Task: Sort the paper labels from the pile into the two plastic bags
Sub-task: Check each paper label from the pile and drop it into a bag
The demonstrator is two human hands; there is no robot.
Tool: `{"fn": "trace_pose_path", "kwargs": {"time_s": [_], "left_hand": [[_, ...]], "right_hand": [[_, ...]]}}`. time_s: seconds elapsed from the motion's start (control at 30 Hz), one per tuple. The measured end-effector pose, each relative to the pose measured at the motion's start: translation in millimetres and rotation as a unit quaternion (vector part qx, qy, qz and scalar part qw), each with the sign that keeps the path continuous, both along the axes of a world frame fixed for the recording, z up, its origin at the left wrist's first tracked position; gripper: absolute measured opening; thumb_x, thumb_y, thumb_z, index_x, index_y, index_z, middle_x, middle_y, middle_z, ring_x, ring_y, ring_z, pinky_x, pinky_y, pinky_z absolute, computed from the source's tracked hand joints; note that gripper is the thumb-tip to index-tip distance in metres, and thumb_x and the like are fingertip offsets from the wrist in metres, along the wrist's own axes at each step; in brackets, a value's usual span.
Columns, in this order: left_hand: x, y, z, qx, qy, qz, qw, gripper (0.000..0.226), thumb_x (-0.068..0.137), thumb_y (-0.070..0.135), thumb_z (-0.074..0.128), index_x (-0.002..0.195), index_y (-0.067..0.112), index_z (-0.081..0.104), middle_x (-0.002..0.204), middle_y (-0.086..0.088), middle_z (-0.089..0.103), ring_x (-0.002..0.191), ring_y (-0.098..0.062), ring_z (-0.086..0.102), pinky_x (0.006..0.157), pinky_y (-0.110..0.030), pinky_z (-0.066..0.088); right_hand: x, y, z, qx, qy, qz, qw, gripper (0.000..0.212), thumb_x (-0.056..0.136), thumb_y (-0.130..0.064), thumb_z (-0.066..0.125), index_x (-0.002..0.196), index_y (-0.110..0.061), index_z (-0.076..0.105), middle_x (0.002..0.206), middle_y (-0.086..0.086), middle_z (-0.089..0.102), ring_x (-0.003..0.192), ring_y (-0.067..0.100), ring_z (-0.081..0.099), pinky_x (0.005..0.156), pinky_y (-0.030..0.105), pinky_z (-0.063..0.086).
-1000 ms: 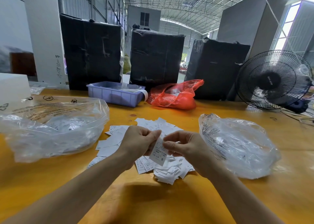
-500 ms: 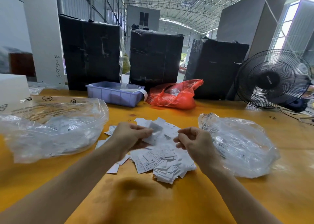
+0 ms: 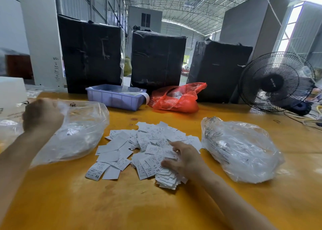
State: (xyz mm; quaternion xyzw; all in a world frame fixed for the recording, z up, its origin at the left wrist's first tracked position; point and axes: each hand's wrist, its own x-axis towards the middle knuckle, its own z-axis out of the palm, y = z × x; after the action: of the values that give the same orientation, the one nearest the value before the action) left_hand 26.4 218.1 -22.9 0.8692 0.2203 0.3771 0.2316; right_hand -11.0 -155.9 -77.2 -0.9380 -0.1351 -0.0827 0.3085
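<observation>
- Left hand (image 3: 41, 114) has swung from the pile to the left bag's (image 3: 81, 134) mouth – blurred, fingers curled; grip contents cannot be told.
- Right hand (image 3: 184, 157) now rests on the labels (image 3: 139, 147), fingers spread, likely selecting the next.
- Right bag (image 3: 242, 151) lies just beside it.

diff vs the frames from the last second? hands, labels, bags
The left hand carried the label it held away from the pile, leftward to the mouth of the left bag; whether it holds it now is blurred. The right hand let go and dropped onto the label pile. Both bags, including the right bag, stayed put.
</observation>
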Motion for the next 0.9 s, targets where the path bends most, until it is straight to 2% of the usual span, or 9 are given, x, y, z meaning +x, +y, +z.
{"fn": "trace_pose_path", "kwargs": {"time_s": [0.17, 0.23, 0.33, 0.43, 0.5, 0.6, 0.67, 0.83, 0.9], "left_hand": [[39.9, 54.5, -42.0, -0.009, 0.136, 0.031, 0.990, 0.027, 0.076, -0.017, 0.054, 0.102, -0.014, 0.059, 0.090, -0.032, 0.059, 0.076, -0.048, 0.058, 0.066, -0.056, 0.054], [48.5, 61.4, -54.1, 0.008, 0.188, 0.045, 0.981, 0.021, 0.074, -0.015, 0.058, 0.094, -0.013, 0.059, 0.079, -0.026, 0.056, 0.069, -0.042, 0.058, 0.061, -0.051, 0.055], [45.9, 55.2, -48.7, 0.045, 0.218, 0.057, 0.973, 0.009, 0.073, -0.015, 0.060, 0.081, -0.012, 0.060, 0.071, -0.019, 0.053, 0.066, -0.034, 0.055, 0.062, -0.046, 0.054], [32.5, 37.0, -35.7, 0.074, 0.211, 0.070, 0.972, 0.012, 0.076, -0.014, 0.060, 0.088, -0.013, 0.057, 0.076, -0.022, 0.054, 0.072, -0.037, 0.056, 0.065, -0.045, 0.052], [20.9, 20.8, -27.4, 0.087, 0.194, 0.090, 0.973, 0.018, 0.075, -0.011, 0.062, 0.092, -0.012, 0.056, 0.078, -0.024, 0.054, 0.074, -0.039, 0.056, 0.061, -0.044, 0.050], [5.0, -5.9, -11.5, 0.099, 0.156, 0.089, 0.979, 0.035, 0.079, 0.004, 0.068, 0.108, -0.009, 0.054, 0.103, -0.031, 0.048, 0.094, -0.044, 0.048, 0.077, -0.051, 0.048], [-7.0, -25.8, 1.7, 0.121, 0.104, 0.062, 0.985, 0.038, 0.080, 0.011, 0.070, 0.108, -0.010, 0.054, 0.108, -0.032, 0.047, 0.100, -0.047, 0.046, 0.083, -0.053, 0.045], [-34.5, -79.6, 20.7, 0.201, -0.008, -0.030, 0.979, 0.030, 0.081, 0.003, 0.066, 0.108, -0.007, 0.063, 0.103, -0.033, 0.057, 0.094, -0.049, 0.052, 0.074, -0.053, 0.045], [-38.6, -98.5, 20.0, 0.205, -0.021, -0.080, 0.975, 0.030, 0.082, 0.002, 0.063, 0.112, -0.006, 0.063, 0.105, -0.031, 0.058, 0.093, -0.046, 0.054, 0.076, -0.051, 0.046]], "right_hand": [[-2.9, -2.5, 3.2, 0.012, 0.015, 0.009, 1.000, 0.076, 0.072, -0.040, 0.079, 0.136, -0.017, 0.046, 0.127, 0.004, 0.057, 0.110, 0.013, 0.054, 0.088, 0.019, 0.040], [-6.7, -4.0, 8.9, -0.015, -0.011, 0.016, 1.000, 0.070, 0.074, -0.044, 0.074, 0.133, -0.014, 0.050, 0.127, 0.005, 0.059, 0.112, 0.015, 0.055, 0.090, 0.021, 0.042], [-8.1, -20.4, 25.8, -0.019, -0.172, -0.046, 0.984, 0.039, 0.085, -0.032, 0.067, 0.113, -0.005, 0.065, 0.112, 0.011, 0.068, 0.103, 0.023, 0.064, 0.090, 0.030, 0.050], [-3.5, -58.7, 43.1, -0.037, -0.298, -0.196, 0.933, 0.017, 0.091, -0.005, 0.055, 0.089, 0.004, 0.070, 0.081, 0.021, 0.070, 0.075, 0.034, 0.067, 0.068, 0.040, 0.055], [-0.2, -91.8, 45.9, -0.106, -0.230, -0.290, 0.923, 0.018, 0.087, 0.008, 0.050, 0.094, 0.007, 0.067, 0.082, 0.024, 0.068, 0.076, 0.035, 0.066, 0.067, 0.040, 0.054], [2.5, -126.0, 36.1, -0.200, -0.034, -0.368, 0.907, 0.004, 0.088, -0.003, 0.058, 0.085, 0.000, 0.059, 0.083, 0.015, 0.063, 0.082, 0.031, 0.059, 0.065, 0.034, 0.047], [5.9, -135.1, 28.5, -0.198, 0.024, -0.376, 0.905, 0.028, 0.087, -0.016, 0.067, 0.070, -0.007, 0.046, 0.076, 0.009, 0.058, 0.084, 0.030, 0.058, 0.064, 0.032, 0.044], [9.5, -138.0, 22.9, -0.119, -0.041, -0.387, 0.913, 0.005, 0.082, -0.004, 0.068, 0.082, 0.001, 0.066, 0.083, 0.017, 0.067, 0.077, 0.030, 0.060, 0.064, 0.033, 0.048], [11.2, -138.7, 21.0, -0.074, -0.079, -0.383, 0.917, 0.011, 0.080, -0.002, 0.070, 0.091, 0.001, 0.069, 0.091, 0.020, 0.069, 0.083, 0.033, 0.063, 0.073, 0.037, 0.052]]}}
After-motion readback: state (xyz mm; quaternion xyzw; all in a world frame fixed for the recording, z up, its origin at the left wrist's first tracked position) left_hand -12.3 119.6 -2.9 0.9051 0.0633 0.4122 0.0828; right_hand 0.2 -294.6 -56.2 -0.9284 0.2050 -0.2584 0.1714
